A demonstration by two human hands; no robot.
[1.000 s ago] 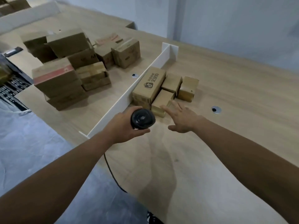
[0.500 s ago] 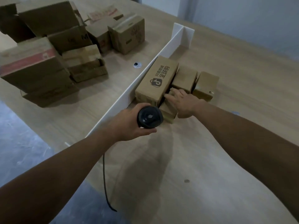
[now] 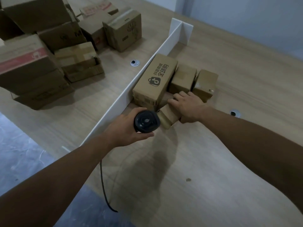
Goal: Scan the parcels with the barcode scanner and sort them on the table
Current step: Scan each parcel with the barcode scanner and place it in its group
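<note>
My left hand (image 3: pixel 126 128) grips a black barcode scanner (image 3: pixel 146 122), its cable hanging off the table edge. My right hand (image 3: pixel 188 107) lies on top of a small cardboard parcel (image 3: pixel 168 116), fingers curled over its far edge and thumb at its near side. That parcel sits right of the white divider (image 3: pixel 131 95), just in front of a long printed box (image 3: pixel 155 81). Two more small parcels (image 3: pixel 182 81) (image 3: pixel 205 84) stand beside the long box. The scanner is right next to the held parcel's near left corner.
A pile of several larger cardboard boxes (image 3: pixel 49 59) fills the table left of the divider. Round cable grommets (image 3: pixel 134 62) (image 3: pixel 234 113) sit in the wooden tabletop (image 3: pixel 213 161). The table's left edge drops to a grey floor (image 3: pixel 19 154).
My right hand reached forward from the bare table onto the nearest small parcel and closed over it. My view moved closer to the boxes; the scanner hand stayed put.
</note>
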